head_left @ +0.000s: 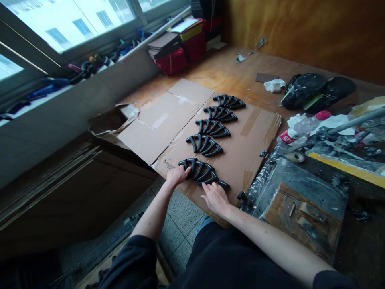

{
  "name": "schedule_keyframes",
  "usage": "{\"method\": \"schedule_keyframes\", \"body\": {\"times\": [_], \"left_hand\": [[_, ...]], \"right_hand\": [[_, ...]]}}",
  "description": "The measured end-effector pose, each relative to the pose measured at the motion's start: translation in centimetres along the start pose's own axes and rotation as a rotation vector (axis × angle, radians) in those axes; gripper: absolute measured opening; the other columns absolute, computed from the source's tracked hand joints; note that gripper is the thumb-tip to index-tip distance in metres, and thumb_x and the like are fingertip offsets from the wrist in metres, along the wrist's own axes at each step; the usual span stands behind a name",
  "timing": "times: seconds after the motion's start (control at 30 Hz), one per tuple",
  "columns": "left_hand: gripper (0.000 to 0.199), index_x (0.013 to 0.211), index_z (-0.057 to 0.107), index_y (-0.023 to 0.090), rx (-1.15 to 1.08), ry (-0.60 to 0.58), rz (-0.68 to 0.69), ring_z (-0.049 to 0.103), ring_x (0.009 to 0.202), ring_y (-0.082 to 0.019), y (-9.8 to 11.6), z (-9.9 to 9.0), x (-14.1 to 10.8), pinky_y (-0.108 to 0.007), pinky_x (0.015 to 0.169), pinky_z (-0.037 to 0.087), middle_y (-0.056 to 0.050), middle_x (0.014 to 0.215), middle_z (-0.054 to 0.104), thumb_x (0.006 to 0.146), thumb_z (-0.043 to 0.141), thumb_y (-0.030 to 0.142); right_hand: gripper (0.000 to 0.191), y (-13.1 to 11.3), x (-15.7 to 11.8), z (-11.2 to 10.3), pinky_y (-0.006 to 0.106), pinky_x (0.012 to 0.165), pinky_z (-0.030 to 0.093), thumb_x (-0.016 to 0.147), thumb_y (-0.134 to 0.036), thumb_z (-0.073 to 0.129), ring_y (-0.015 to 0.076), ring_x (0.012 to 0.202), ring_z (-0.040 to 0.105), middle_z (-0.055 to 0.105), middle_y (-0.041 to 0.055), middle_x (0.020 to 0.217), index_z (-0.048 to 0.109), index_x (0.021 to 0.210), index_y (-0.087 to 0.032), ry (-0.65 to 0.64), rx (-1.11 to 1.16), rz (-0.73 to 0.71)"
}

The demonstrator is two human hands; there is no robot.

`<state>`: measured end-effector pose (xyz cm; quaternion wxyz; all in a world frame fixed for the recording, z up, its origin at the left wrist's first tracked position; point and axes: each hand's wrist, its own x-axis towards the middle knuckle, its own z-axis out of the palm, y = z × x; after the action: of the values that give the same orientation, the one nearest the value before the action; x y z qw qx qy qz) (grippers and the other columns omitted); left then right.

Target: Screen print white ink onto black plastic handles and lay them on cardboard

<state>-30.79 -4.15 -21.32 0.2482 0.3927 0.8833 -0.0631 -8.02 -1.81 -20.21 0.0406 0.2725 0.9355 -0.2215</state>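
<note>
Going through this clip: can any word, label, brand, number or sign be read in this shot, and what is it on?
None can be read. The red-and-white label on the plastic bottle is too blurred to read, and the white sheet atop the stack by the window is too small to show any text.

No words, numbers or brands can be read anywhere in this view. The red label [286,137] on the plastic bottle [305,126] is showing only blurred white marks, and the stacked folders [168,50] on the windowsill are bearing nothing legible.
</note>
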Motion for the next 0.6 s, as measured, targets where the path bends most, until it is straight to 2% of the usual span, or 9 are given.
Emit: {"method": "schedule_keyframes", "body": {"times": [0.07,0.13,0.2,0.23,0.3,0.4,0.5,0.6], "left_hand": [[0.066,0.109,0.058,0.012,0.022,0.132,-0.002,0.063,0.104,-0.036,0.2,0.6,-1.1,-0.048,0.089,0.045,-0.022,0.104,0.068,0.09,0.024,0.065],[0.063,0.114,0.058,0.012,0.014,0.358,0.066,0.062,0.106,-0.034,0.7,1.9,-2.8,-0.045,0.089,0.046,-0.021,0.108,0.067,0.092,0.026,0.061],[0.055,0.119,0.059,0.017,-0.008,0.54,0.241,0.058,0.112,-0.03,1.4,3.7,-4.7,-0.043,0.094,0.044,-0.017,0.12,0.063,0.091,0.035,0.058],[0.053,0.123,0.059,0.02,-0.016,0.577,0.342,0.056,0.116,-0.03,1.8,4.6,-5.4,-0.043,0.099,0.041,-0.015,0.127,0.06,0.09,0.041,0.058],[0.054,0.129,0.057,0.026,-0.023,0.597,0.481,0.049,0.125,-0.032,2.6,6.3,-6.4,-0.048,0.108,0.034,-0.011,0.138,0.054,0.085,0.052,0.057],[0.059,0.131,0.057,0.027,-0.037,0.609,0.482,0.037,0.135,-0.037,3.4,8.0,-6.4,-0.058,0.113,0.023,-0.01,0.145,0.048,0.08,0.06,0.057],[0.056,0.124,0.062,0.024,-0.054,0.597,0.471,0.036,0.136,-0.039,3.2,8.3,-5.2,-0.059,0.112,0.026,-0.01,0.143,0.051,0.079,0.061,0.057],[0.053,0.121,0.064,0.023,-0.046,0.595,0.53,0.04,0.133,-0.037,2.0,7.6,-3.4,-0.055,0.111,0.03,-0.009,0.14,0.054,0.08,0.061,0.055]], "right_hand": [[0.044,0.5,-0.7,-0.6,0.038,0.088,0.043,0.093,-0.034,0.051,0.0262,0.104,0.052,0.062,0.0129,0.115,0.051,0.134,-0.016,0.006,0.005,-0.017],[0.038,1.2,-1.4,-1.3,0.037,0.088,0.043,0.094,-0.031,0.05,0.025,0.105,0.052,0.062,0.0114,0.116,0.053,0.13,-0.018,0.002,-0.01,-0.022],[0.031,1.9,-2.1,-1.7,0.036,0.085,0.044,0.093,-0.029,0.052,0.025,0.102,0.054,0.063,0.0105,0.11,0.058,0.121,-0.019,-0.052,-0.056,-0.002],[0.027,2.1,-2.3,-1.8,0.036,0.082,0.045,0.092,-0.028,0.054,0.0252,0.1,0.055,0.064,0.0102,0.107,0.06,0.116,-0.019,-0.096,-0.083,0.011],[0.02,2.5,-2.4,-1.8,0.036,0.078,0.045,0.09,-0.025,0.057,0.0252,0.096,0.058,0.064,0.0095,0.104,0.062,0.108,-0.018,-0.181,-0.128,0.03],[0.017,2.6,-2.2,-1.4,0.035,0.076,0.045,0.091,-0.019,0.053,0.0244,0.095,0.059,0.063,0.0093,0.107,0.063,0.104,-0.018,-0.244,-0.16,0.021],[0.019,2.6,-2.0,-1.1,0.033,0.075,0.044,0.092,-0.016,0.048,0.0234,0.097,0.059,0.063,0.0092,0.11,0.065,0.101,-0.018,-0.252,-0.177,0.0],[0.018,2.6,-1.9,-0.8,0.031,0.073,0.043,0.093,-0.017,0.048,0.0216,0.094,0.06,0.063,0.0085,0.108,0.065,0.099,-0.019,-0.23,-0.172,-0.002]]}}
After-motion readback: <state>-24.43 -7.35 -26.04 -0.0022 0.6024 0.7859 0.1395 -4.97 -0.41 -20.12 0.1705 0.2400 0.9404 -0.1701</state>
